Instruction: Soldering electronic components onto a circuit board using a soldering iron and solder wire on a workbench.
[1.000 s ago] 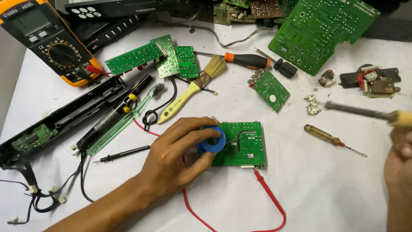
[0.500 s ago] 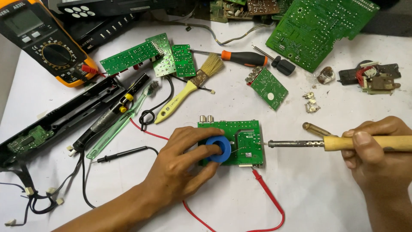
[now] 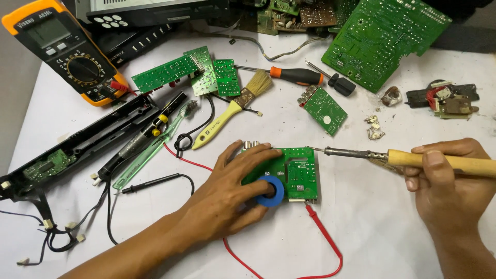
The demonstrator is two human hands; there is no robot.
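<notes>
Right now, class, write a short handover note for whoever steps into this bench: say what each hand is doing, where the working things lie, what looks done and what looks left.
Left hand: pressed flat on the small green circuit board, fingers over a blue tape roll lying on it.
Right hand: gripping the wooden-handled soldering iron; its tip sits at the board's upper right corner.
Nearby: red probe lead just below the board, multimeter far left, yellow brush and orange screwdriver above.
Done: board pinned, iron brought up.
Left: whether any joint is worked cannot be told.
</notes>
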